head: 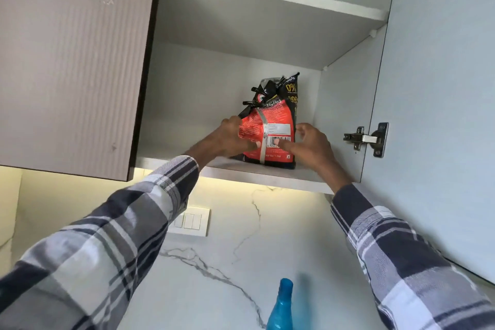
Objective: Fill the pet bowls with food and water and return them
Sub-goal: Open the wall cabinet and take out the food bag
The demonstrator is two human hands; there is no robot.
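Fetching food: my left hand point(230, 139) gripped the bag point(270, 126), right hand point(308, 144) open beside it; next, lifting it down.

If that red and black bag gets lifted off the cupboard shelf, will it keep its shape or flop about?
The bag is creased and crumpled at its top, so it will probably flex and sag. Its glossy film may be slippery. It bulges low down, so its weight likely sits at the bottom.

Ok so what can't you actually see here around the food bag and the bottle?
- Food bag: small print blurred in the head view; sides partly covered by the left hand and right hand.
- Blue bottle: body cut off by the bottom edge.
- Pet bowls: out of frame.
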